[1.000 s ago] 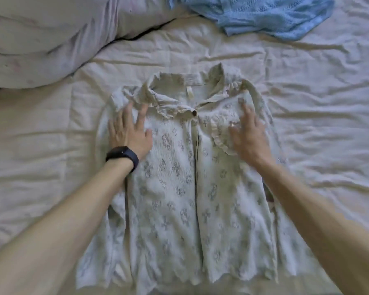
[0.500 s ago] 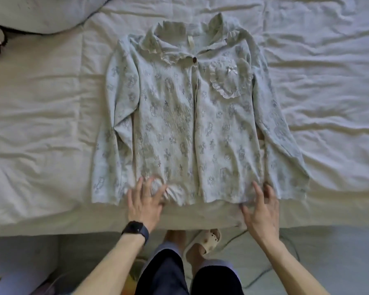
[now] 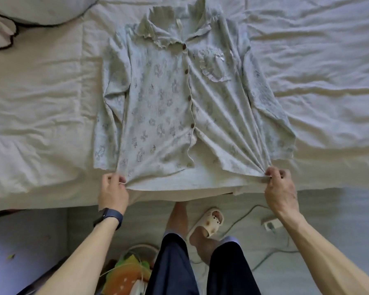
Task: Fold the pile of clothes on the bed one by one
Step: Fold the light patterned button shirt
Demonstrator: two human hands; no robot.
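Note:
A pale floral button-up shirt [image 3: 162, 99] with a ruffled collar and a frilled chest pocket lies face up on the bed [image 3: 41, 99], collar away from me, both sleeves laid along its sides. My left hand [image 3: 113, 189], with a dark watch on its wrist, pinches the shirt's bottom left hem corner at the bed's near edge. My right hand [image 3: 280, 188] pinches the bottom right hem corner. The fabric is drawn taut, with creases fanning from the right corner toward the buttons.
A pillow [image 3: 36, 9] lies at the bed's top left. Below the bed edge are my legs, a cream slipper [image 3: 209, 222], a white cable with an adapter [image 3: 271, 224], and a colourful object [image 3: 126, 273] on the floor.
Both hands slid from the shirt's chest down to the hem, spread apart to its two corners, and went from lying flat to pinching the fabric. The view tilted down; the blue garment left the frame.

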